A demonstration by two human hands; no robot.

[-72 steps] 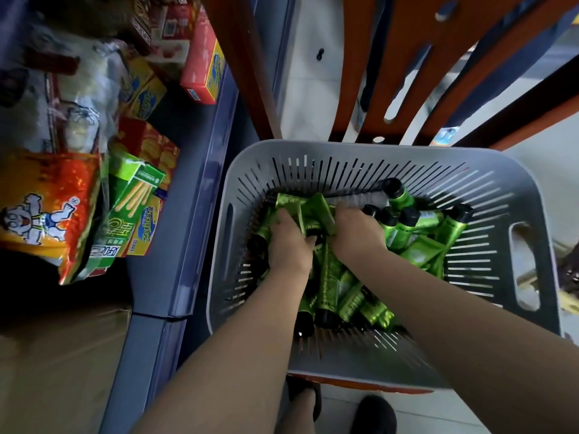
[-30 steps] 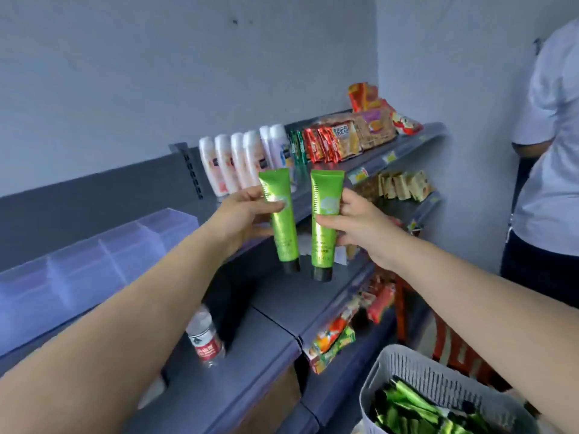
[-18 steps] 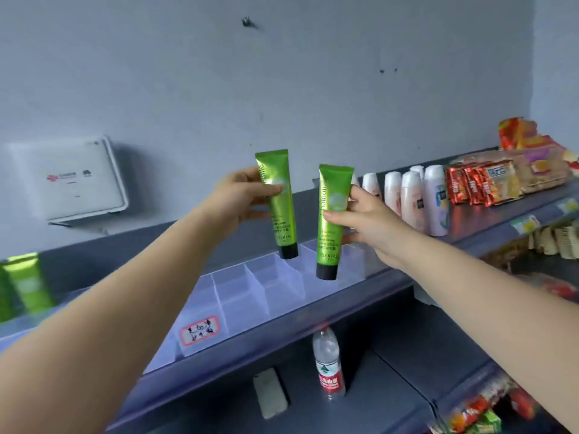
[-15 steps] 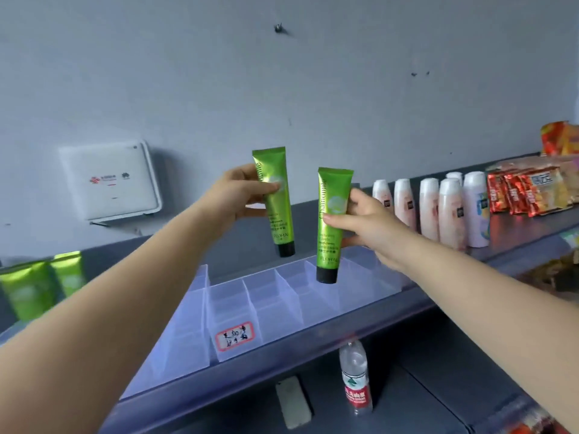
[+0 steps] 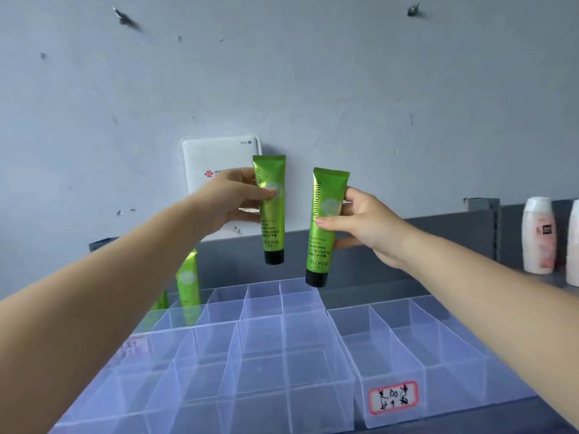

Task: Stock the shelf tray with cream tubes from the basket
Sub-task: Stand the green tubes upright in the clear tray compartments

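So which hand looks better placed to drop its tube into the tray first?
Probably the right hand. Its tube hangs cap-down, the cap just above the back cells of the clear tray. The left hand holds its tube higher and farther back, near the wall.

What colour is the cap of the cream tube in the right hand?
Black. The cap sits at the bottom of the green cream tube, clearest in the head view.

green tubes (image 5: 272,211), black caps (image 5: 274,257), clear tray (image 5: 250,364)
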